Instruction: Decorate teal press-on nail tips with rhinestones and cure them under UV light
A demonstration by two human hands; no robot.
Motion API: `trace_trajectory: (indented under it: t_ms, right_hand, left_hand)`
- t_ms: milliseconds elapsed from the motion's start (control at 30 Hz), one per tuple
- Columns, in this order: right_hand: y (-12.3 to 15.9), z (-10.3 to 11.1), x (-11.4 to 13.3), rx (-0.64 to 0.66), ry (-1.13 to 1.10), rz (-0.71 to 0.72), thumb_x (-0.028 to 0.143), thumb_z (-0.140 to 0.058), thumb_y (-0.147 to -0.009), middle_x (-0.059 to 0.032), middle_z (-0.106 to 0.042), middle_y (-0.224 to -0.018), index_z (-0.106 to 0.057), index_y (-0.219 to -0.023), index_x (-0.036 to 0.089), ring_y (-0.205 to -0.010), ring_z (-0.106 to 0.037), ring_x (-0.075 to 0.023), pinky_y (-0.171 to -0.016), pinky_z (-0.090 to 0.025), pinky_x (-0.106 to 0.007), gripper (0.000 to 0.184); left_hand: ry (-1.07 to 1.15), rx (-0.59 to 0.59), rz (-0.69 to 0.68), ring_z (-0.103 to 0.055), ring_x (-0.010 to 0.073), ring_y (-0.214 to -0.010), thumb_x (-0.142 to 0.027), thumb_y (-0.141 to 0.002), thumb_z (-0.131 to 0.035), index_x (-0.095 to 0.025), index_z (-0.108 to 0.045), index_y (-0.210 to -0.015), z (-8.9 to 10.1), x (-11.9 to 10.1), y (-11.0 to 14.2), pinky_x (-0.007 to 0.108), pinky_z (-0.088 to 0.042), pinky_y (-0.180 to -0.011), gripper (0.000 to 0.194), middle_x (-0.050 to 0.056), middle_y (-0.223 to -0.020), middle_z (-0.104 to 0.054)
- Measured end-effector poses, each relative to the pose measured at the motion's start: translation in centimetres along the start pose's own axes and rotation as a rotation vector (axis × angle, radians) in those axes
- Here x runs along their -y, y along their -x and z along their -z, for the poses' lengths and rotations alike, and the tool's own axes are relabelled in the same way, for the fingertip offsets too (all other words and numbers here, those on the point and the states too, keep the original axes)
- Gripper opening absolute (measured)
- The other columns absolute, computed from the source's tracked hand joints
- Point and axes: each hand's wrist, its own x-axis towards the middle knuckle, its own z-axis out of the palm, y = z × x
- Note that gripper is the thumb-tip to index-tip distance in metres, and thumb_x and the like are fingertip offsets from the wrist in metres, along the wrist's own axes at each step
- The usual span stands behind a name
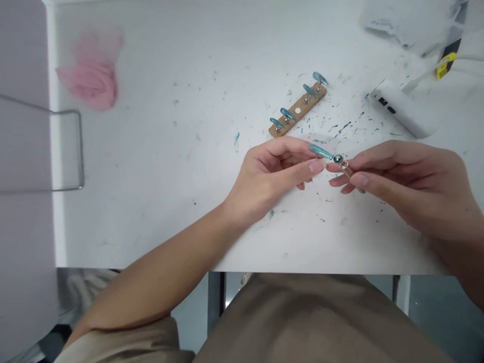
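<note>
My left hand (276, 171) pinches a long teal false nail (319, 150) between thumb and fingertips. My right hand (401, 176) is closed on a small metal-tipped holder peg (340, 161) whose round end sits just right of the nail. Both hands hover over the white table (170, 201) near its front edge. Behind them lies a wooden strip (298, 111) carrying several more teal nails on pegs, with one bare white spot in its middle.
A pink cloth (93, 75) lies at the far left. A white device (403, 108) with a cable, a yellow-tagged item (446, 63) and a white bag (408, 22) sit at the back right. Teal paint flecks dot the table. A wire frame (77, 151) juts at left.
</note>
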Motion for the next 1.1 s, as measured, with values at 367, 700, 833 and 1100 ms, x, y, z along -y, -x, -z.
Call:
trace_trajectory:
  t_ms: [367, 700, 833, 1100]
  right_hand:
    - [-0.08, -0.11, 0.16, 0.021, 0.003, 0.021, 0.039, -0.085, -0.098, -0.0014, -0.078, -0.101, -0.085, -0.105, 0.026, -0.091, -0.079, -0.0122, -0.089, -0.071, -0.026, 0.015]
    - [0.39, -0.29, -0.37, -0.112, -0.034, 0.062, 0.035, -0.085, -0.099, 0.0006, -0.078, -0.115, -0.083, -0.11, 0.031, -0.09, -0.08, -0.014, -0.087, -0.072, -0.03, 0.012]
    - [0.48, -0.55, -0.73, -0.202, 0.0, 0.145, 0.031, -0.085, -0.099, -0.0018, -0.078, -0.121, -0.083, -0.114, 0.029, -0.092, -0.08, -0.015, -0.087, -0.071, -0.03, 0.015]
    - [0.58, -0.75, -0.77, -0.182, 0.107, 0.245, 0.021, -0.086, -0.096, 0.0023, -0.079, -0.109, -0.084, -0.118, 0.034, -0.1, -0.081, -0.0138, -0.098, -0.072, -0.028, 0.025]
  left_hand:
    - [0.03, 0.001, 0.004, -0.076, 0.0086, -0.073, -0.031, -0.087, -0.097, -0.025, -0.084, -0.091, -0.12, -0.14, 0.02, 0.021, -0.059, -0.063, 0.015, -0.004, -0.087, -0.085]
    - [0.032, -0.075, 0.043, -0.069, 0.007, -0.07, -0.032, -0.078, -0.103, -0.027, -0.088, -0.088, -0.23, -0.11, 0.21, 0.019, -0.059, -0.061, 0.019, -0.003, -0.085, -0.081]
    - [0.037, -0.095, 0.063, -0.07, 0.008, -0.07, -0.033, -0.076, -0.104, -0.029, -0.09, -0.089, -0.41, -0.24, 0.31, 0.02, -0.06, -0.062, 0.02, -0.003, -0.084, -0.082]
    - [0.087, -0.105, 0.087, -0.073, 0.0063, -0.067, -0.035, -0.076, -0.104, -0.028, -0.089, -0.089, -0.51, -0.36, 0.34, 0.018, -0.058, -0.061, 0.021, -0.004, -0.091, -0.086]
